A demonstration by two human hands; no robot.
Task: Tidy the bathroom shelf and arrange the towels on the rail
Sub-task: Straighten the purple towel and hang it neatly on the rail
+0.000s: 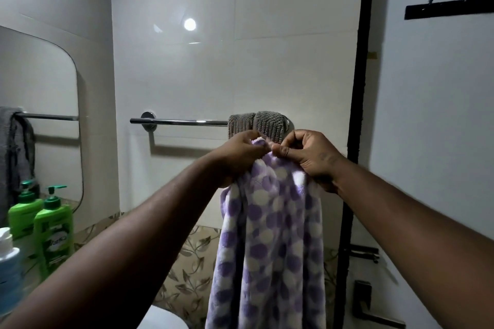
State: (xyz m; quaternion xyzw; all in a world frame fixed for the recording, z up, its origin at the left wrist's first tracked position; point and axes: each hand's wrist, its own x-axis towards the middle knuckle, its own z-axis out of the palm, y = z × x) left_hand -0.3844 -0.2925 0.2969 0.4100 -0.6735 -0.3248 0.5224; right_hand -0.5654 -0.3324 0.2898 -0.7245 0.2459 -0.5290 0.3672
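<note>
Pinching the spotted towel's [270,235] top edge, both hands [242,157] [307,153] near the rail [181,122].

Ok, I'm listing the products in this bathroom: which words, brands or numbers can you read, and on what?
"Vatika", white slanted script, somewhat blurred: on the nearer green pump bottle.
Smaller print below it: too blurred to read.
Blue bottle: no legible text.
Spotted towel: no writing.
</note>
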